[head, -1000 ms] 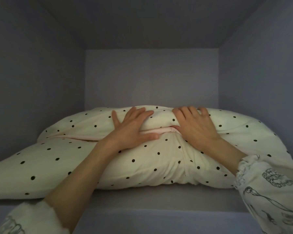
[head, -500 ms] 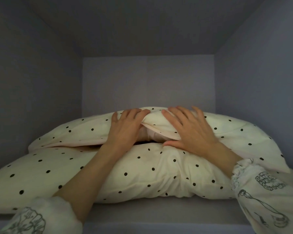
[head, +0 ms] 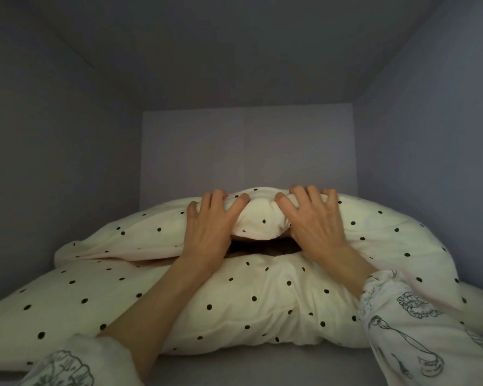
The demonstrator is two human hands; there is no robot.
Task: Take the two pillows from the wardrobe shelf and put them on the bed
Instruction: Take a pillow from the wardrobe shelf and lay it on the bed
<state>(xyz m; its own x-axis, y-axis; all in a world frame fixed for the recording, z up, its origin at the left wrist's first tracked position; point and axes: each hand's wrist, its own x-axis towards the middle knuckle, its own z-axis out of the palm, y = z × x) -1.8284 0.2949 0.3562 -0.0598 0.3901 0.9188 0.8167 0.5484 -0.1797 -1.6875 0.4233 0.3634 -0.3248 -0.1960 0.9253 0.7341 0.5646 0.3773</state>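
Note:
Two cream pillows with black dots lie stacked on the wardrobe shelf [head: 234, 363]. The top pillow [head: 262, 218] is bunched and raised at its front edge, so a dark gap shows between it and the bottom pillow [head: 248, 296]. My left hand [head: 211, 229] grips the top pillow's front edge from the left, fingers curled over it. My right hand [head: 313, 224] grips the same edge from the right. Both thumbs are hidden under the pillow. The bottom pillow is squashed under my forearms.
The grey wardrobe compartment closes in on all sides: left wall [head: 53, 176], right wall [head: 430, 162], back panel [head: 248, 151] and ceiling above. The pillows fill the shelf width. My patterned white sleeves show at the bottom corners.
Both hands have slid from flat on the pillows to a grip on the top pillow's front edge and lifted it, opening a gap above the bottom pillow.

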